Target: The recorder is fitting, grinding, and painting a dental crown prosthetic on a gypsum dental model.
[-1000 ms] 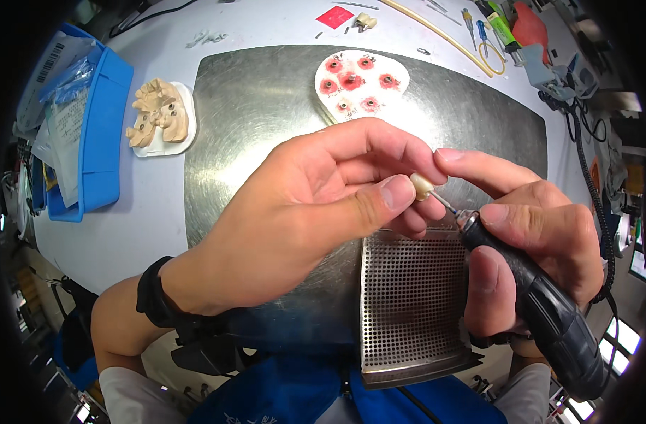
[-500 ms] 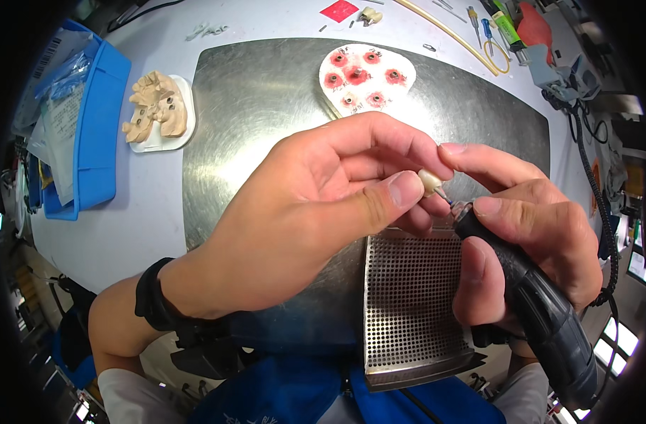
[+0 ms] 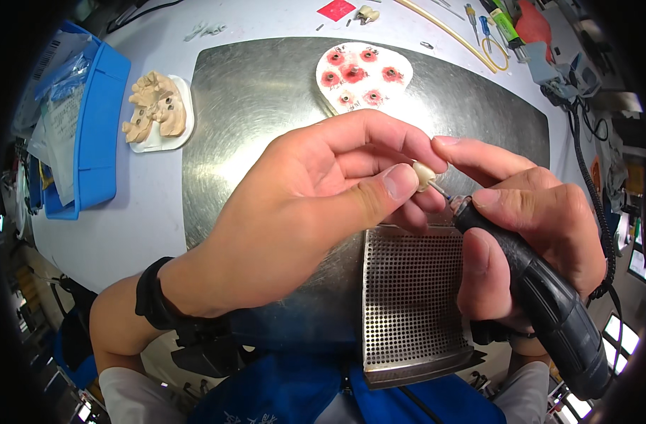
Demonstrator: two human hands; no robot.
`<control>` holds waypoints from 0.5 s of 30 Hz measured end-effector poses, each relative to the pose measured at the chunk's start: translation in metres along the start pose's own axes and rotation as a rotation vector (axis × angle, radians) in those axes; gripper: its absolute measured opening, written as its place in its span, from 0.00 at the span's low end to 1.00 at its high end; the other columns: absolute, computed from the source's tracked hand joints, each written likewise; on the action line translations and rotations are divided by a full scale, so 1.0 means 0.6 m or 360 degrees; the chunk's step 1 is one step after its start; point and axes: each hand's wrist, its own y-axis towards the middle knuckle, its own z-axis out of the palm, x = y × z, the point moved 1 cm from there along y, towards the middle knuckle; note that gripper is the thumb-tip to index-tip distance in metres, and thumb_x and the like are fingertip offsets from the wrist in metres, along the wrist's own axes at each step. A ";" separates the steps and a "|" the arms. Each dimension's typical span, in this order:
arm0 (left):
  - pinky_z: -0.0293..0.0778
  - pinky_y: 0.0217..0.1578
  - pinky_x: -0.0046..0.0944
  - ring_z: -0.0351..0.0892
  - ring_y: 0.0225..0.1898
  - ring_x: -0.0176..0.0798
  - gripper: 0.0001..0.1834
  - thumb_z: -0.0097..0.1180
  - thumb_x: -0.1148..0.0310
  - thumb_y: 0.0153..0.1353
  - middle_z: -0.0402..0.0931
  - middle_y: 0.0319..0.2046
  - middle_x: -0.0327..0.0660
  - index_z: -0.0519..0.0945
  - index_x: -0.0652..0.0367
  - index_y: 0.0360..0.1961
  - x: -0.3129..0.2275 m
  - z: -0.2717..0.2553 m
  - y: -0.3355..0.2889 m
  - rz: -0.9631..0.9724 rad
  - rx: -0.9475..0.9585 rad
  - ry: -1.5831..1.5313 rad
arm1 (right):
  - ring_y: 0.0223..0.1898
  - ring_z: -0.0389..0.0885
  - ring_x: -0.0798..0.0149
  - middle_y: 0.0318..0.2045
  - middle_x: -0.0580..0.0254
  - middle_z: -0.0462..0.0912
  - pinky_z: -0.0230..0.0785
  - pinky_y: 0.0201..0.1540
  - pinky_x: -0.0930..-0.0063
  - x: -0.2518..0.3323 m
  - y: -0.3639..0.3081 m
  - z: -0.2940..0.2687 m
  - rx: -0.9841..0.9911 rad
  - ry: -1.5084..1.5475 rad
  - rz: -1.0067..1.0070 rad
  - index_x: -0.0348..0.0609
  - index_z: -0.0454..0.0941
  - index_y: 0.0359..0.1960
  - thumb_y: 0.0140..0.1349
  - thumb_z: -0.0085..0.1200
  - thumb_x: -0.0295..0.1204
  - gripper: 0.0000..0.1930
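Observation:
Between thumb and fingertips, my left hand (image 3: 323,191) pinches a small cream dental crown (image 3: 423,175) above the metal plate. My right hand (image 3: 535,226) is wrapped round a black dental handpiece (image 3: 542,304), its thin bur (image 3: 439,189) pointing up and left at the crown. The bur's tip meets the crown's lower right side; whether it cuts there I cannot tell. My right index fingertip rests by the left fingertips. Beneath the hands lies a perforated metal screen (image 3: 415,304).
A white block with red-ringed metal posts (image 3: 365,74) sits on the steel plate (image 3: 252,92). To the left are a tan dental model (image 3: 157,109) and a blue bin (image 3: 100,141) of plastic bags. Small tools (image 3: 482,28) and a yellowish tube (image 3: 450,35) lie at the back right.
The crown has turned slightly in my left fingers. The handpiece has shifted a little down and right, so more of the bur shows between it and the crown.

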 end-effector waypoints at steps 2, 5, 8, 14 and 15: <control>0.77 0.55 0.36 0.81 0.50 0.35 0.13 0.51 0.72 0.78 0.79 0.50 0.45 0.73 0.66 0.59 -0.005 0.000 0.000 -0.0044 -0.0007 0.0046 | 0.52 0.87 0.35 0.26 0.54 0.78 0.81 0.58 0.43 0.000 -0.009 0.004 -0.0100 0.0090 0.0050 0.32 0.72 0.42 0.69 0.59 0.27 0.10; 0.77 0.55 0.35 0.81 0.50 0.35 0.13 0.51 0.72 0.78 0.80 0.50 0.46 0.73 0.66 0.59 -0.004 0.006 -0.002 -0.0016 -0.0089 0.0021 | 0.53 0.87 0.35 0.27 0.53 0.78 0.80 0.59 0.41 -0.004 -0.012 0.005 -0.0174 0.0202 0.0085 0.32 0.72 0.42 0.69 0.60 0.27 0.11; 0.77 0.55 0.35 0.81 0.49 0.34 0.13 0.51 0.72 0.78 0.79 0.51 0.45 0.73 0.66 0.59 -0.003 0.002 0.000 -0.0044 -0.0014 0.0018 | 0.53 0.87 0.35 0.27 0.53 0.79 0.80 0.59 0.42 -0.003 -0.012 0.003 -0.0148 0.0159 0.0071 0.32 0.72 0.42 0.69 0.61 0.28 0.12; 0.77 0.55 0.37 0.80 0.50 0.33 0.13 0.52 0.73 0.78 0.78 0.54 0.44 0.73 0.66 0.59 0.001 0.001 0.001 0.0026 -0.0001 0.0038 | 0.48 0.89 0.37 0.24 0.56 0.78 0.82 0.51 0.52 0.010 -0.001 -0.001 -0.0037 -0.0104 0.0144 0.32 0.74 0.40 0.67 0.62 0.27 0.11; 0.77 0.55 0.37 0.80 0.50 0.33 0.13 0.52 0.73 0.78 0.78 0.54 0.44 0.73 0.66 0.59 0.002 0.000 0.000 0.0029 -0.0010 0.0039 | 0.48 0.89 0.37 0.24 0.56 0.78 0.82 0.51 0.53 0.005 -0.002 0.002 -0.0053 -0.0097 0.0065 0.33 0.74 0.40 0.67 0.62 0.27 0.11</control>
